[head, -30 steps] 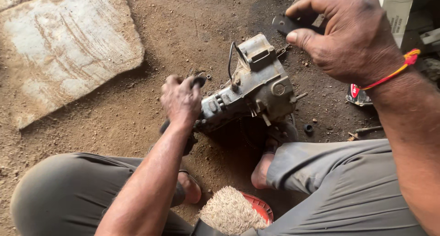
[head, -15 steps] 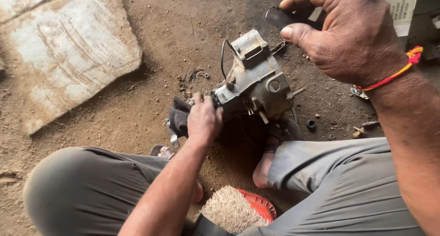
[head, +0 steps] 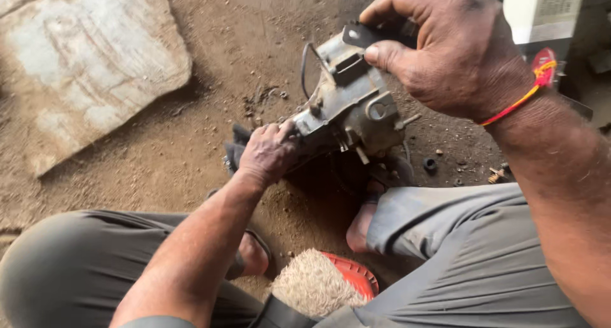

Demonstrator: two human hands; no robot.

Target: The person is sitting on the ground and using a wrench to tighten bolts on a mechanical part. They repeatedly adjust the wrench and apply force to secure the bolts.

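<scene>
While one grimy metal motor unit [head: 350, 111] is gripped at its near-left end by the left hand [head: 267, 153], one dark flat plate [head: 375, 34] is pinched by the right hand [head: 445, 48] above it, over the dirt floor [head: 210, 79].

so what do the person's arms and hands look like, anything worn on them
Both arms are bare, with no sleeves or gloves. The right hand has a thin red and yellow thread band around its wrist. The left hand wears nothing. Both hands look grimy.
</scene>
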